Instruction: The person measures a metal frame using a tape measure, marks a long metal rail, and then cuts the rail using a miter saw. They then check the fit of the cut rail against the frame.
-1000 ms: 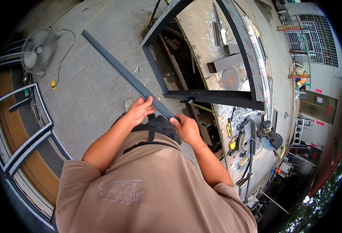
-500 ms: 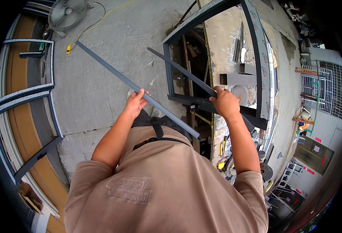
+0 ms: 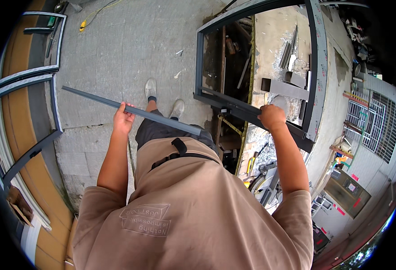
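Note:
My left hand (image 3: 124,119) is closed around a long grey metal strip (image 3: 162,119), which slants across in front of my waist, its far end out to the left. To the right stands a large dark grey window frame (image 3: 200,63) with printed film on its right side. My right hand (image 3: 272,117) is closed at the lower bar of this frame, on a second, thinner dark strip (image 3: 234,101) that lies along the bar. My fingertips there are partly hidden.
The frame rests on a workbench (image 3: 270,54) strewn with metal shavings, offcuts and a square tube (image 3: 283,88). A yellow-handled tool (image 3: 252,164) lies nearer me. More framed panels (image 3: 56,103) lean at the left. A yellow cord connector (image 3: 82,26) is on the concrete floor.
My right hand has brought the thinner strip down onto the frame's lower bar. My left hand has moved left with its strip, now lying flatter. The view has shifted.

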